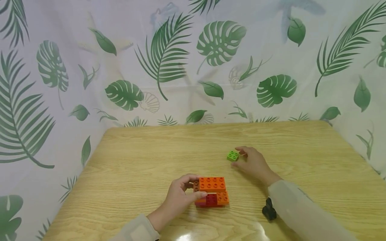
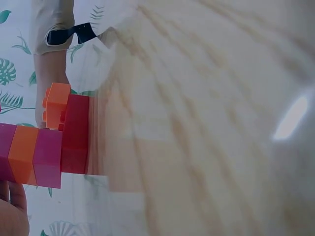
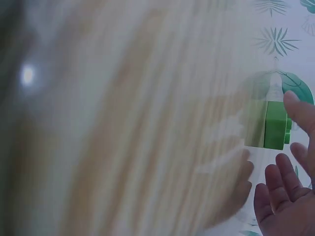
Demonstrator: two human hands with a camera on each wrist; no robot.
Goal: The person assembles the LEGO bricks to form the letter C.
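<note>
Toward the front middle of the table sits a block assembly (image 1: pixel 212 184) in orange, red, brown and magenta. My left hand (image 1: pixel 180 195) grips its left side, thumb on the front and fingers behind. The left wrist view shows its magenta and orange side (image 2: pixel 23 153) beside a red block (image 2: pixel 75 135), with the left hand (image 2: pixel 14 211) at the lower edge. Farther back lies a small green block (image 1: pixel 233 155). My right hand (image 1: pixel 254 164) is just right of it, thumb and fingers apart. In the right wrist view the fingers of the right hand (image 3: pixel 290 196) are spread near the green block (image 3: pixel 275 125).
A black object (image 1: pixel 269 210) lies beside the right sleeve on the wooden table (image 1: pixel 150 150). Behind the table hangs a white cloth (image 1: pixel 181 110) with green leaf prints, which also runs along both sides.
</note>
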